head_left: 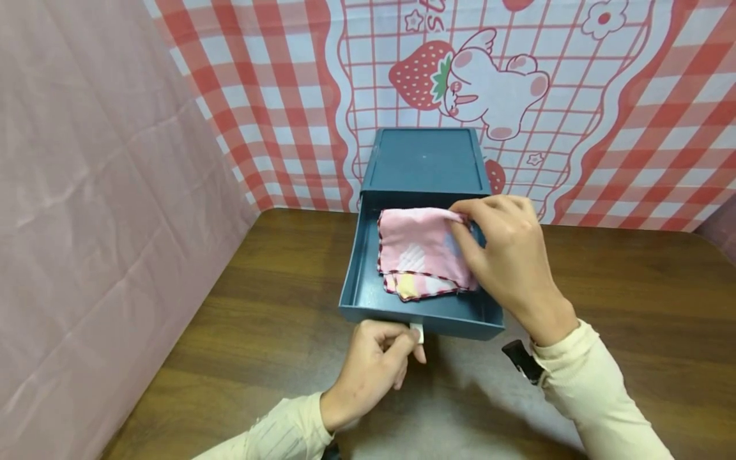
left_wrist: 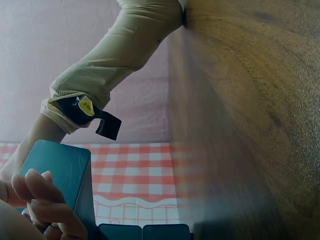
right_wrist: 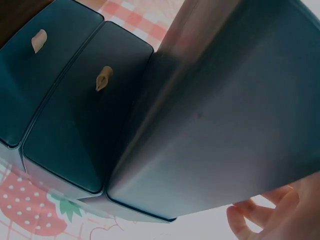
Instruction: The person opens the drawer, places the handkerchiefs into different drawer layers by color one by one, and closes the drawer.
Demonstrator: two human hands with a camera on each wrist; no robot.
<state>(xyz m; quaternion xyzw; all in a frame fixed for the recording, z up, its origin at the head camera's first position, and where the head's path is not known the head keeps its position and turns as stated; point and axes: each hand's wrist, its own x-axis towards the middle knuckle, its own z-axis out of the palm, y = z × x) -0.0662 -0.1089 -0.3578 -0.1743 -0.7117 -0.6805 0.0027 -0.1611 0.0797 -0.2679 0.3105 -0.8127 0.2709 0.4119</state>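
Observation:
A teal drawer (head_left: pixel 368 281) stands pulled out of its cabinet (head_left: pixel 425 160) in the head view. Inside it lies a folded pink handkerchief (head_left: pixel 411 236) with dark striped edging and pale patches. My right hand (head_left: pixel 508 249) reaches over the drawer's right side and pinches the far right corner of the cloth between thumb and fingers. Under the drawer front, my left hand (head_left: pixel 374 361) pinches the white pull tab (head_left: pixel 418 333). The left wrist view shows the left hand (left_wrist: pixel 47 207) against the teal front. From the right wrist camera, the drawer's outer wall (right_wrist: pixel 225 115) hides the cloth.
Two shut drawers (right_wrist: pixel 75 120) with light pull tabs (right_wrist: pixel 104 78) sit below the pulled-out one. The wooden table (head_left: pixel 270 281) carries the cabinet. A red-and-white checked cloth (head_left: pixel 276 96) hangs behind, and a pale pink curtain (head_left: pixel 103 191) hangs at the left.

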